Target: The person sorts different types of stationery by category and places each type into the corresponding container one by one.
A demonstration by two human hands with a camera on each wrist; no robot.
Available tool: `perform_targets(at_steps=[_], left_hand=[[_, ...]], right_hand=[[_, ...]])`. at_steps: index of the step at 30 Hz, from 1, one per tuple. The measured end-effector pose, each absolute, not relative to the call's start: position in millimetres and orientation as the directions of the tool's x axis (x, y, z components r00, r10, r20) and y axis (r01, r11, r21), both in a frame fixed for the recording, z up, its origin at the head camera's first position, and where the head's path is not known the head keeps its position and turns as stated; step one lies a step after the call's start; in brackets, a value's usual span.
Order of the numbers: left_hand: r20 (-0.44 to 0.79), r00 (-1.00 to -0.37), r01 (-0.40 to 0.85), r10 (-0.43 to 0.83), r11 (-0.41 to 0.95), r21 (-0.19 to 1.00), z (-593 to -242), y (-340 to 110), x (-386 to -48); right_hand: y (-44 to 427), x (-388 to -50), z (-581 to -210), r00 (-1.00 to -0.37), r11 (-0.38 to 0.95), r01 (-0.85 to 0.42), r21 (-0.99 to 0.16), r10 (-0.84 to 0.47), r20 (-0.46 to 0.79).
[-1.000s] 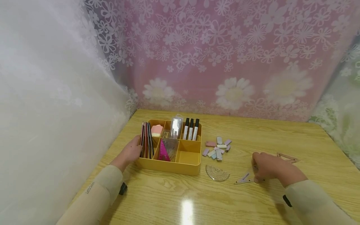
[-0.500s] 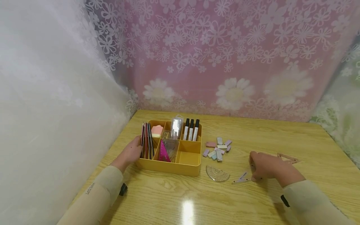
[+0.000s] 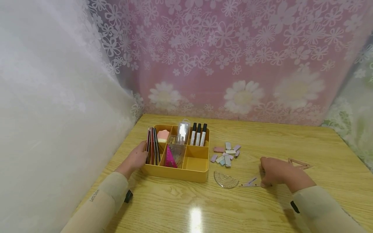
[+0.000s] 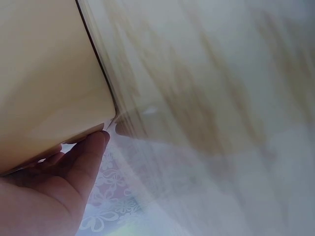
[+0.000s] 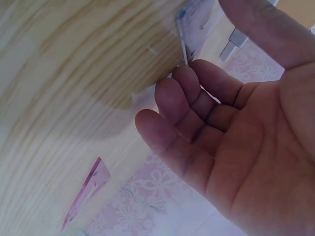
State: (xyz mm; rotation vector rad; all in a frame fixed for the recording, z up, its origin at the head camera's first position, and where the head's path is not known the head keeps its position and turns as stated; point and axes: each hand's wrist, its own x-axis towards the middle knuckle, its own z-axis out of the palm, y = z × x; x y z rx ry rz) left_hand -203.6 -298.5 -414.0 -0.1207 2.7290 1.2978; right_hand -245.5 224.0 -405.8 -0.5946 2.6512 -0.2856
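Note:
My left hand (image 3: pixel 137 157) grips the left wall of a yellow compartment organizer (image 3: pixel 175 173); the left wrist view shows its fingers (image 4: pixel 81 164) at the wall's edge. Over the table to the right, my right hand (image 3: pixel 281 173) has its fingertips at a small clear set square (image 3: pixel 250 183), partly hidden under the hand. In the right wrist view the fingers (image 5: pixel 170 101) bend loosely, the thumb stands well apart, and the fingertips meet the set square's corner. A clear protractor (image 3: pixel 225 180) lies just left of it. Behind the right hand lies a pinkish set square (image 3: pixel 300 164).
The organizer holds pencils (image 3: pixel 152 145), a pink item (image 3: pixel 163 136), a clear plastic case (image 3: pixel 183 132), black-capped markers (image 3: pixel 198 134) and a magenta set square (image 3: pixel 170 158). Several small pastel erasers (image 3: pixel 227 154) lie heaped right of it. A floral curtain (image 3: pixel 233 64) hangs behind the table.
The clear set square has shifted slightly left and turned, so its end now meets the protractor. My right hand has moved a little left. My left hand stays on the organizer.

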Motion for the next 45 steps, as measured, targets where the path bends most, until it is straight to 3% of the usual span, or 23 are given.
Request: perform_targets(at_steps=[21,35,41,45], left_hand=[[-0.151,-0.988,-0.14,-0.033,0.608,0.782,-416,-299,-205],[-0.156,-0.987,-0.141,-0.03,0.613,0.777,-419,-300,-205],[-0.154,-0.988,-0.139,-0.028,0.612,0.778,-417,-300,-204],[-0.152,-0.988,-0.138,-0.03,0.611,0.779,-417,-300,-204]], right_hand=[[246,-260,-407,-0.82,0.878,-0.413,-0.243,-0.475,-0.32],[235,-257,-398,-0.731,0.789,-0.39,-0.474,-0.578,-0.362],[222,-259,-382,-0.738,0.698,-0.357,-0.621,-0.618,-0.27],[204,-259,-367,-0.747,0.647,-0.395,-0.652,-0.639,-0.182]])
